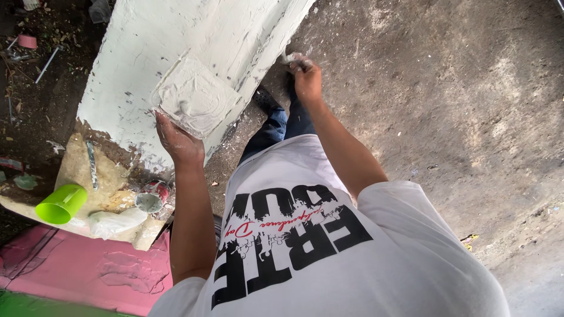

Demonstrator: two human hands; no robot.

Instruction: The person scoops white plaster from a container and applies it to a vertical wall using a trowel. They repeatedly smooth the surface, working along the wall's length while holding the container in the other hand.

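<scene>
The left hand (179, 144), fingers curled under a loaded plaster board (197, 97) at upper centre, may spill its plaster if tilted, while the right hand (306, 76) pinches a trowel (292, 58).

White pillar (194, 35) blocks ahead; bare concrete floor (458, 105) lies open rightward.

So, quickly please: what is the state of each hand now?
Left hand: closed on the edge of a square board loaded with white plaster.
Right hand: closed around a plaster-smeared tool at the white column's edge.
</scene>
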